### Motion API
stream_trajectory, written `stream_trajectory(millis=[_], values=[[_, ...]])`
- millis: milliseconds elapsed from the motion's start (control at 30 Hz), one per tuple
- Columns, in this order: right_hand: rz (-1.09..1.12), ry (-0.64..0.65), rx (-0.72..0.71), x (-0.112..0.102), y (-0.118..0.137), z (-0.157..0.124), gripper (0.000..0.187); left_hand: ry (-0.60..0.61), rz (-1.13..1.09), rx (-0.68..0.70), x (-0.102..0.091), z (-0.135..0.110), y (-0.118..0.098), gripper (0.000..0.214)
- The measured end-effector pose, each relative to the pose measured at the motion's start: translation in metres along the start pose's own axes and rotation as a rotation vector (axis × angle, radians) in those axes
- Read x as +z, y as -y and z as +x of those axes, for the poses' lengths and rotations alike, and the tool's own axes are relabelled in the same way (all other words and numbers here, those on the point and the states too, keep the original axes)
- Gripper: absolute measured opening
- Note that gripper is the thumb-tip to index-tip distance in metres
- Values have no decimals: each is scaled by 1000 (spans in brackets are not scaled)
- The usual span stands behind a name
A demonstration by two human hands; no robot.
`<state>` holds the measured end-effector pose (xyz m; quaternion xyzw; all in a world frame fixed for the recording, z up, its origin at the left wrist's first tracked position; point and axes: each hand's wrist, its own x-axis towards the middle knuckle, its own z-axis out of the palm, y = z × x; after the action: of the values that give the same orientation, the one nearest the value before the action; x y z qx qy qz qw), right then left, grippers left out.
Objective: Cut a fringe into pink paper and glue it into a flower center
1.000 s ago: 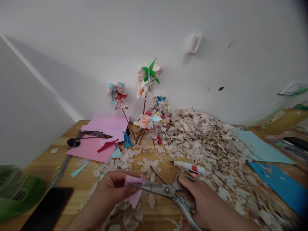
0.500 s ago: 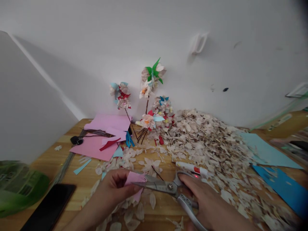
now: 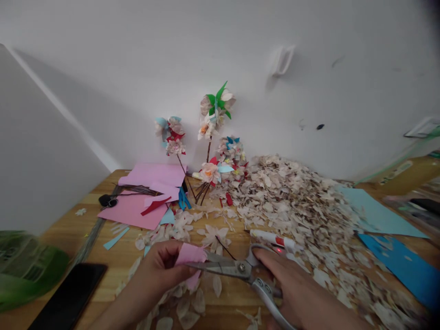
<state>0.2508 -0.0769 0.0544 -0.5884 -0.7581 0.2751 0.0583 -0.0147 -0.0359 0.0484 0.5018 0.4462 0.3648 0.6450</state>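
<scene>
Wooden tabletop (image 3: pixel 68 225) bears heaped petals (image 3: pixel 288 195), white tube (image 3: pixel 266 237) near scissors (image 3: pixel 230 267).

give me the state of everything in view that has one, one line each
left hand, closed on small pink paper
right hand, closed on scissors handles
scissors, blades parted around the small pink paper
phone, lying flat, screen dark
white tube, lying on its side
pale petals, loose, heaped
blue sheet, flat
green bottle, too blurred to tell
</scene>
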Motion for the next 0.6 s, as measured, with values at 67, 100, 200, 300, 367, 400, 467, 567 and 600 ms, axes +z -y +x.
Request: stream_trajectory(millis=[67, 100, 200, 300, 367, 400, 467, 567, 600], values=[[0, 5, -1, -1, 1, 0, 68, 7, -2, -6, 0, 1, 0, 24], [4, 6, -5, -1, 1, 0, 68, 9, -1, -9, 0, 1, 0, 24], [11, 1, -14, 1, 1, 0, 70, 3, -10, -14, 3, -1, -2, 23], [0, -14, -1, 3, 0, 1, 70, -21, -50, -16, 8, -2, -5, 26], [-1, -24, -1, 4, -1, 1, 70, -36, -72, -23, 10, -3, -6, 30], [4, -25, -4, 5, -1, 1, 69, -41, -73, -26, 10, -3, -6, 31], [15, -21, -9, 5, 0, 1, 68, -31, -57, -25, 10, -3, -6, 33], [19, -5, -8, 4, 1, 0, 65, -25, -42, -23, 10, -2, -6, 31], [18, -4, -1, 4, 2, 0, 64, -31, -46, -26, 10, -2, -6, 31]])
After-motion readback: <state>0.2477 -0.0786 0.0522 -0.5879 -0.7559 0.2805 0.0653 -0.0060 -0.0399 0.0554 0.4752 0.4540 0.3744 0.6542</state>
